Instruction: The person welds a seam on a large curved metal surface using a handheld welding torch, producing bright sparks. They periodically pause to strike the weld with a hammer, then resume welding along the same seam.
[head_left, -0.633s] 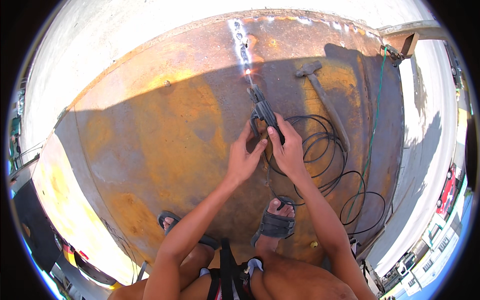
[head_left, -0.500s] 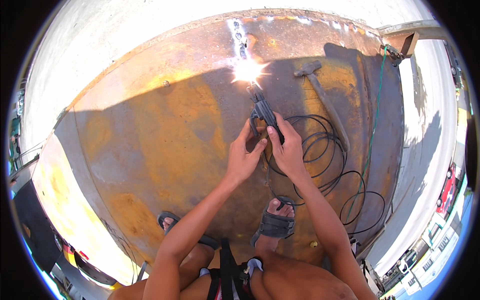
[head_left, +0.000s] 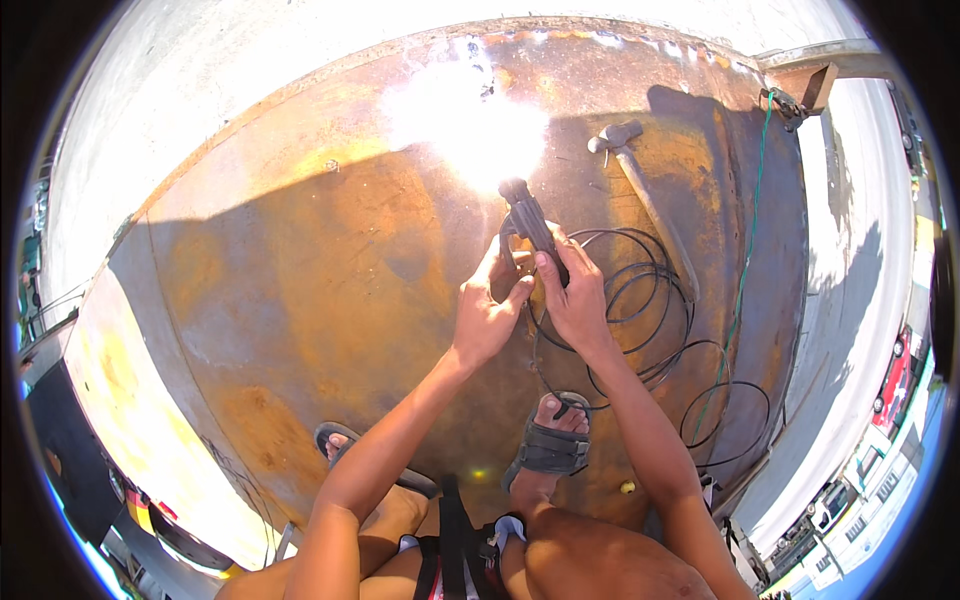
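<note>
A black welding electrode holder [head_left: 529, 218] points away from me over a rusty steel plate [head_left: 310, 290]. My right hand [head_left: 577, 305] is wrapped round its handle, thumb on top. From the other side my left hand [head_left: 485, 318] is closed on the holder near its lever, with the fingertips partly hidden. A blinding white arc [head_left: 490, 145] glows just beyond the holder's jaws; the glare hides the electrode and the spot where it meets the metal. Past the glare, part of a dark weld line [head_left: 484, 75] shows.
A hammer [head_left: 648, 195] lies right of the holder, beside loops of black cable [head_left: 655, 275]. A green cord [head_left: 750, 240] runs along the plate's right side to a clamp [head_left: 788, 108]. My sandalled feet rest on the plate, the right one [head_left: 550, 450] touching cable.
The arc's glare has grown much wider and brighter, swallowing the holder's tip and part of the weld line. My hands and the holder stay nearly where they were.
</note>
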